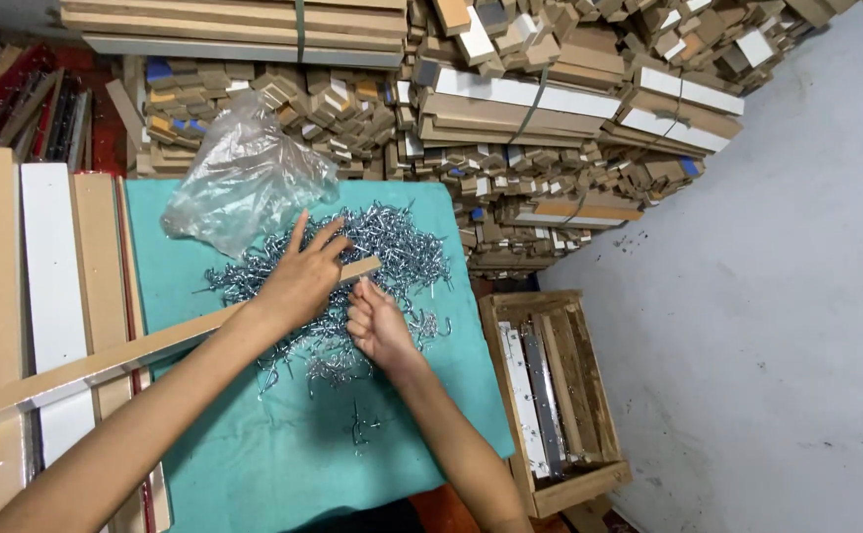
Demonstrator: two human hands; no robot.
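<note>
A heap of small silver metal hooks (pixel 392 247) lies on a teal cloth (pixel 254 454). A long wooden strip (pixel 86 367) runs from the lower left across the cloth, its far end (pixel 360 267) reaching over the heap. My left hand (pixel 303 276) rests flat on the strip near that end, fingers spread. Just right of it, my right hand (pixel 377 321) is closed with its fingertips at the strip's end; whether it pinches a hook I cannot tell. A few loose hooks (pixel 360 426) lie nearer to me.
A crumpled clear plastic bag (pixel 244 178) sits at the cloth's far left. Flat wooden and white boards (pixel 51 286) lie on the left. Stacks of strapped wood pieces (pixel 530 109) fill the back. A wooden crate (pixel 589 479) with metal strips stands on the grey floor (pixel 777 316) at right.
</note>
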